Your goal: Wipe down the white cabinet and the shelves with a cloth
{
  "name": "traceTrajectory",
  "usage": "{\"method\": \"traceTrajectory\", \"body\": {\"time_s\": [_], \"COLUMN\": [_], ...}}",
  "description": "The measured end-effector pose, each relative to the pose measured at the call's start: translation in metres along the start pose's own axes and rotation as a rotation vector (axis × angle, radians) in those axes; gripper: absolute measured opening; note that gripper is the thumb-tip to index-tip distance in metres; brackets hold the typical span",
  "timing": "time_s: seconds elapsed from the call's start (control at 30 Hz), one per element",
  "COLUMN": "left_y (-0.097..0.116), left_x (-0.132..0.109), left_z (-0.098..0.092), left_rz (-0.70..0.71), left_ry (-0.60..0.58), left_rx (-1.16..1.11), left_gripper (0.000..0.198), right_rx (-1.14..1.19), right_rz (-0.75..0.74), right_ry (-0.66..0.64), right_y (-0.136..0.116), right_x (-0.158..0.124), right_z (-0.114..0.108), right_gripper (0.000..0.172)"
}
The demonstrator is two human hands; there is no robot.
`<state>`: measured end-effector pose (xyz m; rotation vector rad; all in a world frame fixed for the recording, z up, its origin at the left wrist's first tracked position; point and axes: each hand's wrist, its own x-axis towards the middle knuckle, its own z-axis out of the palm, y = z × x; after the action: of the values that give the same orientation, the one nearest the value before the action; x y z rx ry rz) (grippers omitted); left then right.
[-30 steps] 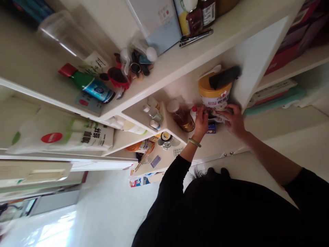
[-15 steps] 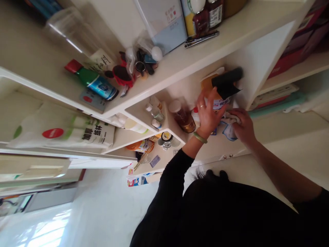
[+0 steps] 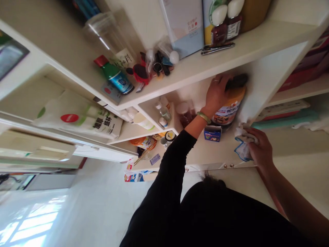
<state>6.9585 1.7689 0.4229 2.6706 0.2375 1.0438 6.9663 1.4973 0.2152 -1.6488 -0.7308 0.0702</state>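
Note:
My left hand, with a bracelet at the wrist, reaches into the shelf compartment. Its fingers close on a black roll that lies across the top of an orange canister. The fingertips are partly hidden behind the roll. My right hand grips a crumpled greyish-white cloth with a blue edge, just in front of the canister and above the counter. A small blue box stands left of the canister's base. Behind my left forearm, a brown jar is partly covered.
The upper shelf holds a green bottle, sunglasses, small clips and jars. Farther left lie a pack of paper cups and another orange canister. A small card rests on the lower counter.
My left hand has moved up from the canister's front to the black roll. My right hand has drawn the cloth right and towards me, exposing the blue box and the canister's label.

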Motion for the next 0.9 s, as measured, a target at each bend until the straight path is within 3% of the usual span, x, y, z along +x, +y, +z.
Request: {"method": "traceTrajectory", "body": {"time_s": [0.13,0.23,0.37,0.53,0.6,0.67,0.8,0.9], "left_y": [-0.005,0.002,0.014,0.002,-0.01,-0.021,-0.032,-0.031], "left_x": [0.001,-0.018,-0.084,-0.192,-0.217,-0.228,-0.224,-0.221], "left_z": [-0.001,-0.01,-0.026,-0.022,-0.016,-0.011,-0.007,-0.006], "left_rz": [0.021,0.033,-0.08,-0.518,-0.668,-0.77,-0.838,-0.86], "left_ry": [0.012,0.033,0.192,0.409,0.449,0.463,0.438,0.449], "left_rx": [0.166,0.196,0.107,0.091,0.085,0.063,-0.006,-0.07], "left_gripper": [0.023,0.027,0.051,0.062,0.075,0.085,0.101,0.103], "right_rx": [0.01,0.011,0.022,0.068,0.089,0.083,-0.023,-0.18], "right_rz": [-0.027,-0.019,0.021,-0.079,-0.17,-0.276,-0.41,-0.443], "right_ry": [0.003,-0.025,-0.074,-0.138,-0.196,-0.258,-0.335,-0.501], "right_y": [-0.008,-0.018,-0.03,-0.05,-0.07,-0.099,-0.166,-0.196], "right_x": [-0.003,-0.003,-0.001,0.015,0.031,0.055,0.107,0.131], "right_z": [0.004,0.008,0.011,0.027,0.045,0.072,0.147,0.2], "right_gripper": [0.048,0.047,0.046,0.042,0.044,0.048,0.059,0.06]}}
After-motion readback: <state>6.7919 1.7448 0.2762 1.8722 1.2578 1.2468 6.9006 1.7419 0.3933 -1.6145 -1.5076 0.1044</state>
